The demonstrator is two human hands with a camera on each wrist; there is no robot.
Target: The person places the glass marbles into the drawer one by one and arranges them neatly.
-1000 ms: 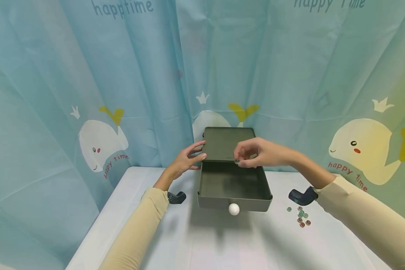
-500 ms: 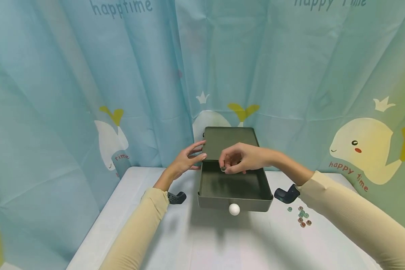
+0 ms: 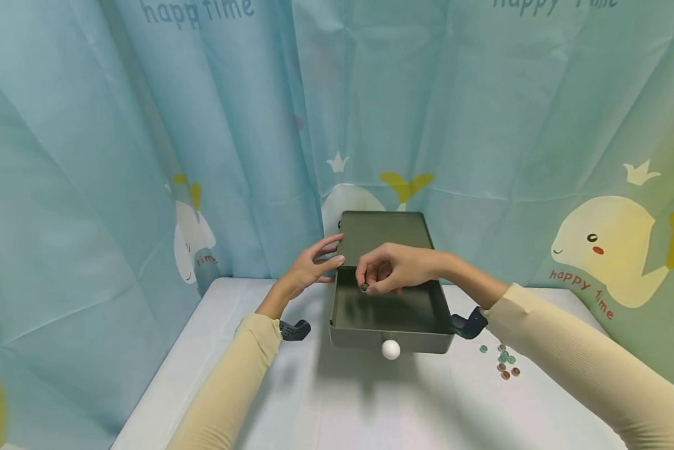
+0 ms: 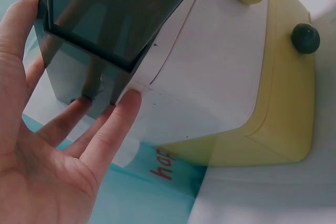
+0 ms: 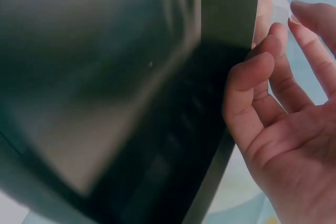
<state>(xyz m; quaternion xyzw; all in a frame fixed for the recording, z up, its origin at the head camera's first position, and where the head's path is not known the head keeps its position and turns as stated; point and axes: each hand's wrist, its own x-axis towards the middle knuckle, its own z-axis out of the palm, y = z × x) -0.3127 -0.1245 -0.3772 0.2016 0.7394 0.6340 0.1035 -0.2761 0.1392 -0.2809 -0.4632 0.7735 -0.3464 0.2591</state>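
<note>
A dark green drawer unit [image 3: 384,234] stands at the table's back, its top drawer [image 3: 359,339] pulled out with a white knob [image 3: 390,349] in front. My left hand [image 3: 308,267] rests against the unit's left side, fingers spread and mostly straight, thumb at the front corner. Over the drawer's inside, my right hand [image 3: 404,267] pinches a small dark round button-like piece [image 3: 363,287] between thumb and index finger. In the right wrist view, curled fingers of the right hand [image 5: 294,140] show beside the drawer wall [image 5: 228,9]; the piece cannot be made out there.
Several small round green and brown pieces [image 3: 503,359] lie on the white table [image 3: 483,412], right of the drawer. Below the green drawer, the left wrist view shows a white drawer [image 4: 220,77] and a yellow drawer [image 4: 286,103]. A patterned curtain [image 3: 247,137] hangs behind.
My right hand has moved left and lower with the small piece, from the drawer's back edge to over its inside. The left hand stays against the unit.
</note>
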